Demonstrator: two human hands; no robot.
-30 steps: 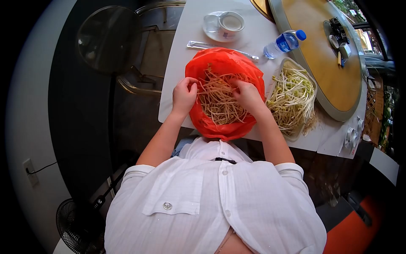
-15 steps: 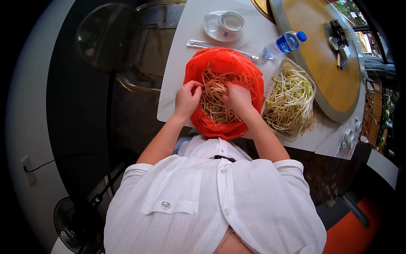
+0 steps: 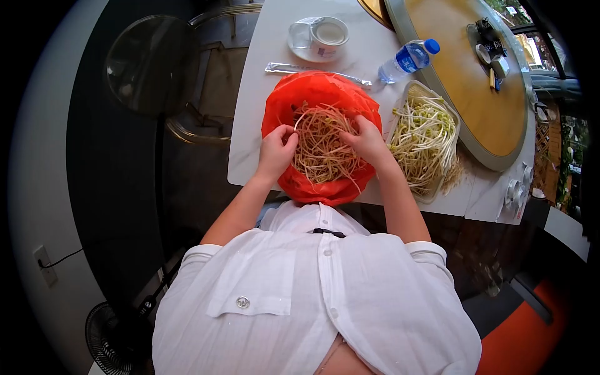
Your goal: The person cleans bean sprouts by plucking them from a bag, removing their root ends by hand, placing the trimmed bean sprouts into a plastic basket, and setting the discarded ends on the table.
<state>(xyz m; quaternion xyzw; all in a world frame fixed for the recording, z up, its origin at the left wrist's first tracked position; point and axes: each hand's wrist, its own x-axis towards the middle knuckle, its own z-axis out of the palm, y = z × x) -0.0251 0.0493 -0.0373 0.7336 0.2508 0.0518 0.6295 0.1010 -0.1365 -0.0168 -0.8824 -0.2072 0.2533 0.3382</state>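
Note:
A red plastic bag (image 3: 325, 87) lies wide at its mouth near the table edge, filled with a tangle of bean sprouts (image 3: 328, 144). At the bag's left side, my left hand (image 3: 279, 149) is closed in a pinch on a pale sprout (image 3: 300, 119) that sticks up from its fingertips. My right hand (image 3: 369, 142) is over the right part of the heap, thumb and fingers apart, with the fingertips at the sprouts. Just right of the bag stands a plastic basket (image 3: 459, 125) heaped with whiter sprouts.
Behind the bag lie a wrapped chopstick packet (image 3: 319, 72) and a cup (image 3: 329, 34) on a saucer. A water bottle (image 3: 406, 61) stands near the round turntable (image 3: 462, 75). Several small metallic items (image 3: 517, 194) sit at the right edge. A fan (image 3: 109, 331) is at lower left.
My right hand has drawn back to the right from the sprouts and its fingers have spread. My left hand stays at the bag's left side, where a pale sprout now shows.

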